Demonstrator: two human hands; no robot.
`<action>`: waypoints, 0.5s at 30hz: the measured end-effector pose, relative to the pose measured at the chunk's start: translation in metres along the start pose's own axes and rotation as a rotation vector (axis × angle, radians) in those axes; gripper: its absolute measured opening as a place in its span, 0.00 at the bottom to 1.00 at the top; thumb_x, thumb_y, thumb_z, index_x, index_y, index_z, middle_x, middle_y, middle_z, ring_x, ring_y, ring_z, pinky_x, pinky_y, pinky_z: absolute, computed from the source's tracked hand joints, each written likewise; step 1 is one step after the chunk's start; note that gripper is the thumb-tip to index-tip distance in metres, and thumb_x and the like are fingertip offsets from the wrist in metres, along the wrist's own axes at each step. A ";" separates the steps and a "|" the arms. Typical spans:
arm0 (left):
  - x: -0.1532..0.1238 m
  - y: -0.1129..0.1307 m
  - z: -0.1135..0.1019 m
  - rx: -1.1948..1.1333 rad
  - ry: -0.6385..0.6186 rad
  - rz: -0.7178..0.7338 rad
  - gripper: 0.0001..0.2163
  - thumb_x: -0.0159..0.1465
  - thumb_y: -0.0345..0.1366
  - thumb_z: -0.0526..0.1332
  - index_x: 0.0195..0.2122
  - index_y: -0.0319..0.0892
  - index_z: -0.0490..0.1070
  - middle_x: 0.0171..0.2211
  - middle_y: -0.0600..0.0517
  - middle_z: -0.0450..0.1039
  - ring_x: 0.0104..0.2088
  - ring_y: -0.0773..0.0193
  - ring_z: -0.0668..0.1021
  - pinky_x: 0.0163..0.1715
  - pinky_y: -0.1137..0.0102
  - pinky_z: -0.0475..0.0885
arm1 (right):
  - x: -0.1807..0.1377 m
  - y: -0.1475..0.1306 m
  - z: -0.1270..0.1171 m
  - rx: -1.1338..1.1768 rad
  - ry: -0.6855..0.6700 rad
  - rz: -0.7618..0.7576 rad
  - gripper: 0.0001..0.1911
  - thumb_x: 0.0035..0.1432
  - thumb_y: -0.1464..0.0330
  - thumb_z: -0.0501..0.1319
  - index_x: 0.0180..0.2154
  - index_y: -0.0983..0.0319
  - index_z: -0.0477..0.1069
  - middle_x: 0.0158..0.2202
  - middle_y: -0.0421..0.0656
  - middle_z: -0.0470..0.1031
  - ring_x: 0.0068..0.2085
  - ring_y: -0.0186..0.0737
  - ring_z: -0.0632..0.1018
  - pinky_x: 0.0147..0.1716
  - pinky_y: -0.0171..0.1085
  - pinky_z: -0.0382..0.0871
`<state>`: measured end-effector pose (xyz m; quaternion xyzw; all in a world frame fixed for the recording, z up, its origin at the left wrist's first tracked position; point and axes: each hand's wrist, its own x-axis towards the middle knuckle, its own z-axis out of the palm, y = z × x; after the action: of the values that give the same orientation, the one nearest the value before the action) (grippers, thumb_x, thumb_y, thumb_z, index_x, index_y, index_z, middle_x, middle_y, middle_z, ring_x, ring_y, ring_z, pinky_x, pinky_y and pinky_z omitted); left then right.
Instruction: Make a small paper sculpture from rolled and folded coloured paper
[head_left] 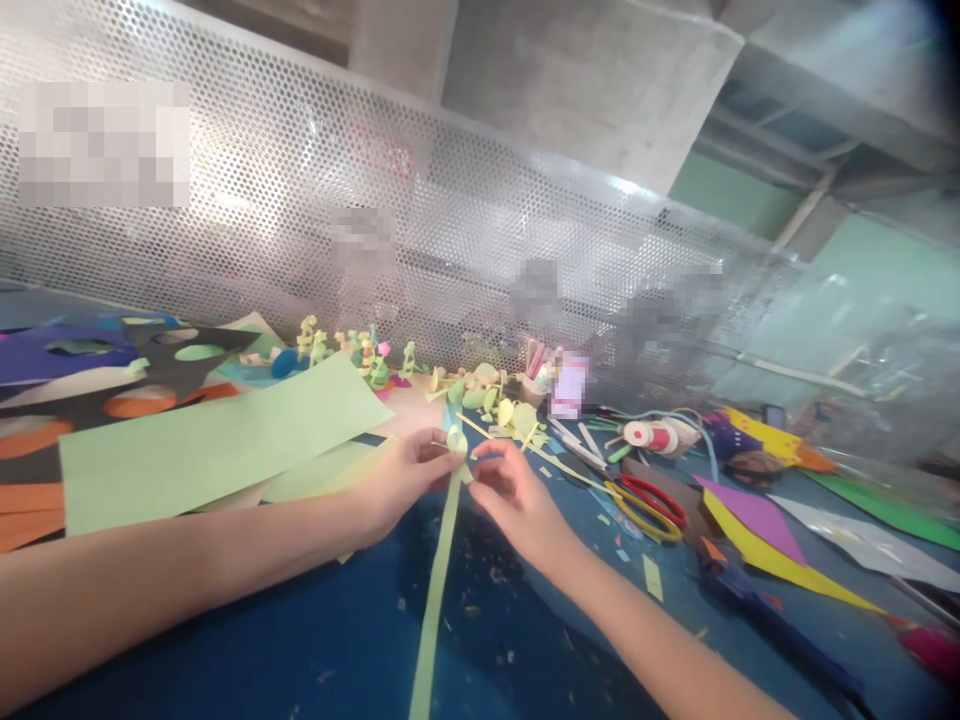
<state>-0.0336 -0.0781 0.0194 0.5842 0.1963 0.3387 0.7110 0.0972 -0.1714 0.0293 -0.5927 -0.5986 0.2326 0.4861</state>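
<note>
My left hand (420,460) pinches a small pale-green paper curl (456,438) between thumb and fingertips, above the blue table. A long narrow light-green paper strip (435,610) runs from just below these fingertips down to the bottom edge of the view. On the other side of the curl is my right hand (514,490), its fingers bent and its thumb and forefinger apart. Its fingertips are close to the end of the strip; whether they touch it cannot be made out.
A large light-green sheet (217,440) lies at left over other coloured papers. Behind my hands are small paper figures (375,360) and cut paper pieces (495,395). At right lie scissors (649,505), a thread spool (651,436), a blue glue gun (772,620) and a phone (570,385).
</note>
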 end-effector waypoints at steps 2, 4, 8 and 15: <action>0.001 -0.002 -0.002 0.045 0.015 0.013 0.10 0.54 0.39 0.63 0.33 0.41 0.65 0.28 0.56 0.70 0.31 0.69 0.74 0.34 0.72 0.69 | 0.000 0.001 -0.002 -0.080 -0.025 -0.105 0.13 0.52 0.74 0.54 0.42 0.58 0.62 0.35 0.40 0.70 0.37 0.35 0.73 0.36 0.35 0.69; 0.002 -0.004 -0.004 0.084 0.009 0.020 0.10 0.54 0.40 0.62 0.33 0.40 0.66 0.28 0.55 0.71 0.31 0.69 0.74 0.33 0.73 0.68 | 0.000 0.003 -0.002 -0.159 -0.012 -0.176 0.12 0.52 0.74 0.55 0.40 0.58 0.65 0.36 0.40 0.71 0.36 0.35 0.74 0.37 0.35 0.69; 0.001 -0.007 -0.004 0.171 -0.050 0.023 0.11 0.55 0.43 0.61 0.31 0.40 0.69 0.29 0.54 0.72 0.31 0.67 0.74 0.34 0.71 0.68 | 0.000 0.005 -0.004 -0.254 0.054 -0.240 0.05 0.53 0.71 0.59 0.34 0.59 0.70 0.34 0.40 0.72 0.33 0.36 0.74 0.36 0.36 0.70; 0.002 -0.008 -0.006 0.252 -0.122 0.042 0.11 0.57 0.43 0.58 0.31 0.39 0.70 0.27 0.52 0.73 0.29 0.66 0.74 0.34 0.71 0.69 | 0.004 0.004 -0.011 -0.247 0.104 -0.226 0.04 0.55 0.68 0.57 0.32 0.60 0.69 0.32 0.41 0.71 0.33 0.37 0.74 0.35 0.35 0.69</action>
<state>-0.0342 -0.0737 0.0100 0.6921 0.1814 0.2899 0.6356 0.1094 -0.1703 0.0314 -0.5882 -0.6594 0.0701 0.4630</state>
